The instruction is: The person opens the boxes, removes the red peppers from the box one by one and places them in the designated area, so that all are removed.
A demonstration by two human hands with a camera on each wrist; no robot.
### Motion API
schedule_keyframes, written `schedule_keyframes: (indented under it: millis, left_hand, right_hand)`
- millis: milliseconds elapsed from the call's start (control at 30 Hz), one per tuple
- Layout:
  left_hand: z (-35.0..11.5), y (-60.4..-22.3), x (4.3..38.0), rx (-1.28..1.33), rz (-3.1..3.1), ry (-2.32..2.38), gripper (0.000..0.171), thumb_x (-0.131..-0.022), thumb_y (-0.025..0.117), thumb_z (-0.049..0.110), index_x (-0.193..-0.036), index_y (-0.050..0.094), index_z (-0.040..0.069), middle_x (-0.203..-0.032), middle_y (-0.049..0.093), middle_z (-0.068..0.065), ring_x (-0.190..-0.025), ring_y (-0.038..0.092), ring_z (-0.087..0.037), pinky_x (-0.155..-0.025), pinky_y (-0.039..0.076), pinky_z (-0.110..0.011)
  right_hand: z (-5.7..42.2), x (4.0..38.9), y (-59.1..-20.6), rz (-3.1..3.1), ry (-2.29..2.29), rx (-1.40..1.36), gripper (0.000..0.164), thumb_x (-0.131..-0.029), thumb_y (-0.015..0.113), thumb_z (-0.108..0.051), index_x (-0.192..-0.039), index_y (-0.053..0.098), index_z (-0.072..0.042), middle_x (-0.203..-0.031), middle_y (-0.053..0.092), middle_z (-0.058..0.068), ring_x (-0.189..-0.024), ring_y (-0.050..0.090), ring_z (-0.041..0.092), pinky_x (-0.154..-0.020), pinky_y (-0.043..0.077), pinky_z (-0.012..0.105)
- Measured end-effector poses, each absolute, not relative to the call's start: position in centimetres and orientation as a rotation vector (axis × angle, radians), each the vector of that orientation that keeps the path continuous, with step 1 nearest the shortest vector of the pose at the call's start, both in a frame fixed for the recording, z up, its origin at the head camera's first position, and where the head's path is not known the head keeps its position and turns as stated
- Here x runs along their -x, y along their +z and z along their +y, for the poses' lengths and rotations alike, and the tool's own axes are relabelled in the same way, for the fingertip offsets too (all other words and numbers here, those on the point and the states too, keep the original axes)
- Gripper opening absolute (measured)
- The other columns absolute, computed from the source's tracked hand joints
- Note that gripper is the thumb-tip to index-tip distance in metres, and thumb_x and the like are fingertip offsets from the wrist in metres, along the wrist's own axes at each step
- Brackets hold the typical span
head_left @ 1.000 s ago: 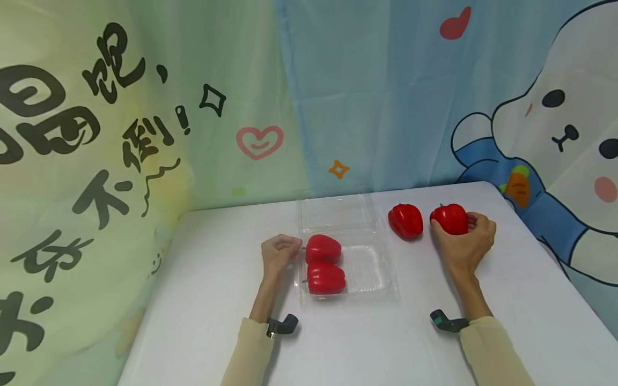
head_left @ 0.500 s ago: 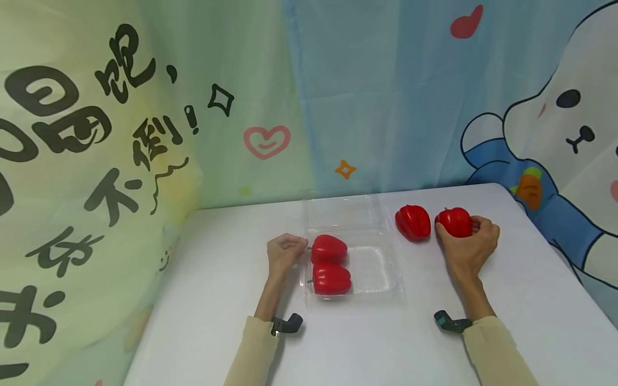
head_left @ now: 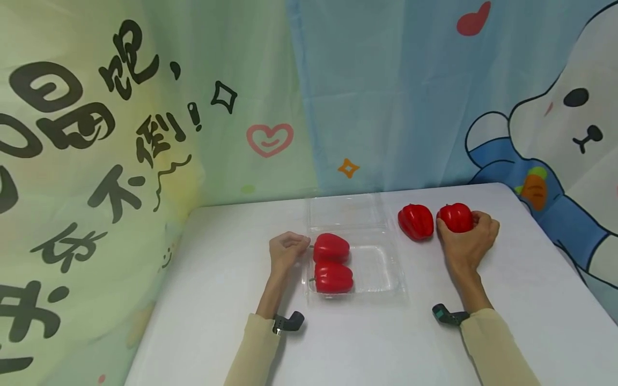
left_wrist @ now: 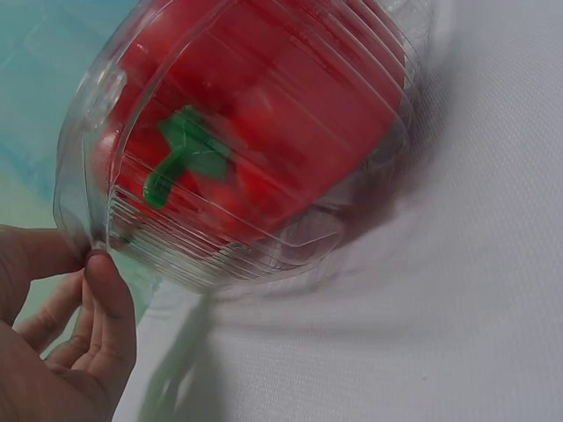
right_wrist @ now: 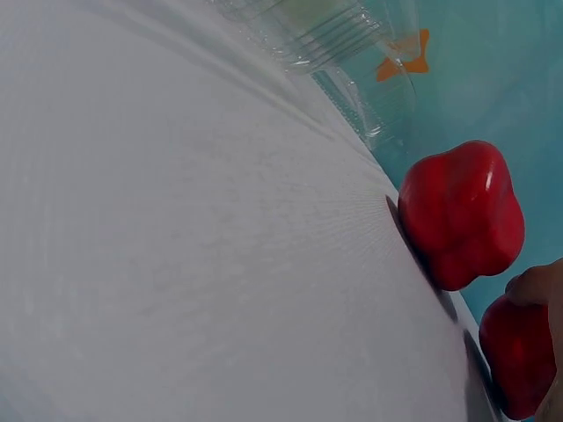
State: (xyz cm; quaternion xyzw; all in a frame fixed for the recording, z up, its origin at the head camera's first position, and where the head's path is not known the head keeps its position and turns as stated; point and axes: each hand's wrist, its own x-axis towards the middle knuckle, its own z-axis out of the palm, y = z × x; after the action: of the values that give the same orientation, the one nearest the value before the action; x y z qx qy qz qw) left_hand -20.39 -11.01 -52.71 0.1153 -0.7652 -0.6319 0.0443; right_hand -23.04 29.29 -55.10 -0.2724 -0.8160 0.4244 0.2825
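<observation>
In the head view, my left hand (head_left: pixel 287 252) is at the left rim of a clear plastic clamshell box (head_left: pixel 376 268). The left wrist view shows its thumb and a finger pinching the edge of that box. Two red bell peppers lie in the box's left half, one behind the other: a rear pepper (head_left: pixel 331 247) and a front pepper (head_left: pixel 333 277), stems to the left. My right hand (head_left: pixel 468 241) grips another red bell pepper (head_left: pixel 456 217) at the back right of the table, thumb on its left side. Just left of it lies a loose red bell pepper (head_left: pixel 416 222).
The box's lid (head_left: pixel 345 212) is folded back toward the rear edge of the white table (head_left: pixel 367 343). Behind the table hangs a printed curtain (head_left: pixel 376 96). A dark wrist camera (head_left: pixel 288 321) sits on the left wrist, with another camera (head_left: pixel 446 314) on the right.
The head view has shifted, so everything appears somewhat farther right. Both hands keep their holds on the box edge and the pepper.
</observation>
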Motion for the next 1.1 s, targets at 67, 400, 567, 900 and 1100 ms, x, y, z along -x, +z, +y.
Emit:
schedule_keyframes:
  millis: [67,400,567,900,1100]
  left_hand:
    - [-10.94,-52.59,20.38,-0.350,-2.341,-1.924,0.013,-0.096,0.081,0.019,-0.096,0.081,0.005,-0.092,0.083,-0.014,-0.081,0.077,-0.015,-0.075,0.060,-0.026]
    - [-10.91,-52.73,20.29,-0.373,-2.350,-1.901,0.015,-0.095,0.082,0.019,-0.095,0.080,0.005,-0.090,0.083,-0.013,-0.079,0.075,-0.014,-0.073,0.058,-0.025]
    - [-10.91,-52.74,20.32,-0.348,-2.334,-1.913,0.015,-0.095,0.082,0.018,-0.094,0.080,0.004,-0.090,0.083,-0.015,-0.079,0.077,-0.016,-0.073,0.058,-0.025]
    - [-10.93,-52.98,20.38,-0.343,-2.332,-1.922,0.014,-0.096,0.081,0.019,-0.094,0.079,0.005,-0.090,0.082,-0.014,-0.078,0.076,-0.014,-0.074,0.058,-0.025]
    - [-10.93,-52.93,20.46,-0.347,-2.326,-1.925,0.013,-0.095,0.081,0.017,-0.094,0.079,0.004,-0.090,0.083,-0.014,-0.077,0.076,-0.013,-0.074,0.058,-0.024]
  right_hand:
    - [29.27,23.24,-55.16,-2.196,1.122,0.728,0.082,-0.094,0.085,-0.028,-0.161,0.041,-0.011,-0.167,0.044,0.011,-0.159,0.036,0.023,-0.118,0.051,0.062]
    - [29.01,22.98,-55.09,-2.209,1.153,0.724,0.084,-0.097,0.082,-0.038,-0.163,0.038,-0.011,-0.169,0.040,0.012,-0.161,0.033,0.024,-0.119,0.049,0.064]
    - [29.16,22.70,-54.88,-2.217,1.173,0.732,0.075,-0.103,0.072,-0.044,-0.164,0.039,-0.013,-0.168,0.039,0.012,-0.160,0.034,0.023,-0.121,0.049,0.061]
    - [29.02,22.47,-55.05,-2.166,1.208,0.733,0.063,-0.107,0.066,-0.039,-0.160,0.045,-0.012,-0.163,0.044,0.015,-0.155,0.042,0.022,-0.124,0.048,0.053]
    - [29.00,22.43,-54.95,-2.157,1.215,0.757,0.064,-0.106,0.067,-0.039,-0.160,0.044,-0.012,-0.162,0.045,0.014,-0.153,0.044,0.023,-0.123,0.049,0.052]
